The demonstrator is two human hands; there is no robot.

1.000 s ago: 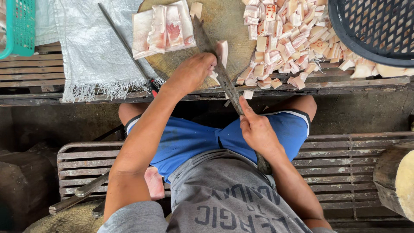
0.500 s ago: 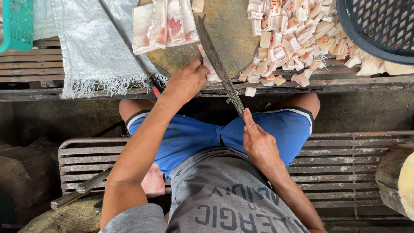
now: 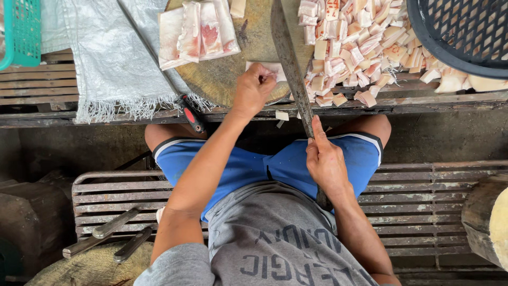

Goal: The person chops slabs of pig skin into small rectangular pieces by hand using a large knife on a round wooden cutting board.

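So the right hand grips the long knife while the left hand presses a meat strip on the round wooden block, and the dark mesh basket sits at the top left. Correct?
Not quite. The head view shows the dark mesh basket at the top right, not the top left. The rest holds: the right hand grips the long knife, and the left hand presses a meat strip on the round wooden block.

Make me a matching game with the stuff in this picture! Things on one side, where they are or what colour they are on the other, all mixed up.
Things:
1. long knife
2. left hand
3. pile of small meat cubes
4. basket

Places or colours:
A. teal, at the far left edge
B. heaped to the right of the blade
C. gripped by the right hand, blade on the round chopping block
D. pinching a pale strip of meat on the block

Pairs: 1-C, 2-D, 3-B, 4-A
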